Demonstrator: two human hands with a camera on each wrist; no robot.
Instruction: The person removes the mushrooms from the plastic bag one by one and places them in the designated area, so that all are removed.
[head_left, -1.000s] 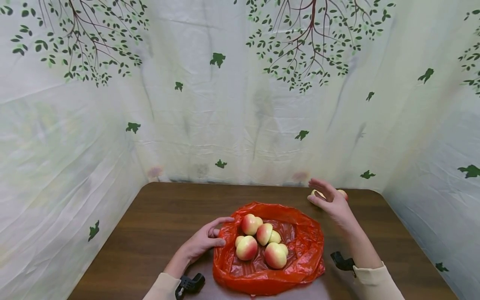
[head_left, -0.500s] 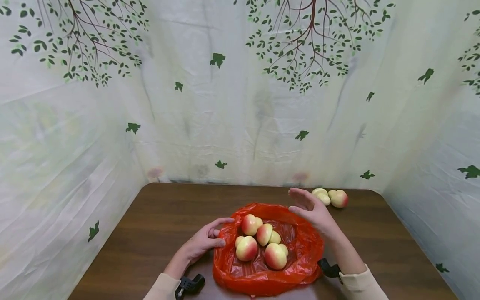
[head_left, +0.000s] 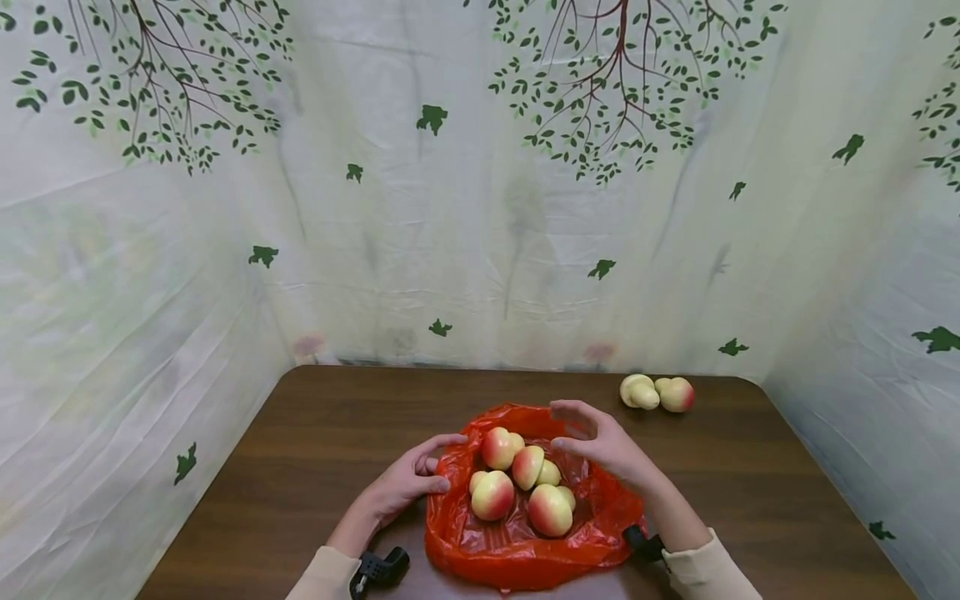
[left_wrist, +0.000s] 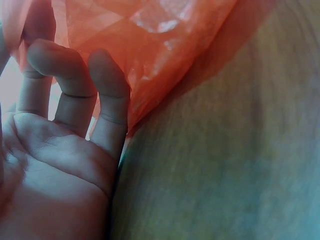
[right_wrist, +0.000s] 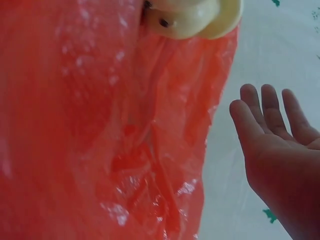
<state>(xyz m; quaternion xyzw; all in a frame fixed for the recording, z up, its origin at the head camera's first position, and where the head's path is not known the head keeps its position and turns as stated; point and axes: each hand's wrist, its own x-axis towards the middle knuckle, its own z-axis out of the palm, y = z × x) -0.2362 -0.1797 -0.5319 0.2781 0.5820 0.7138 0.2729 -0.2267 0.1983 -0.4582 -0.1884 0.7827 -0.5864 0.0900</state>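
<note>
A red plastic bag stands with its mouth spread open, rim rolled outward. Inside lie several round yellow-and-red toys, each with a smaller lobe, such as the front-left toy and the front-right toy. My left hand holds the bag's left rim between thumb and fingers; the left wrist view shows bent fingers against the plastic. Over the back right of the bag hovers my right hand, fingers apart and holding nothing. A cream toy with dark dots shows past the bag in the right wrist view.
Two more such toys sit side by side at the table's back right, a pale toy and a red-tinged toy. The brown wooden table ends at a leaf-printed curtain behind and on both sides.
My right hand has moved left and toward me, from beside the two back-right toys to above the bag. Those toys are now in full view. My left hand stays on the rim.
</note>
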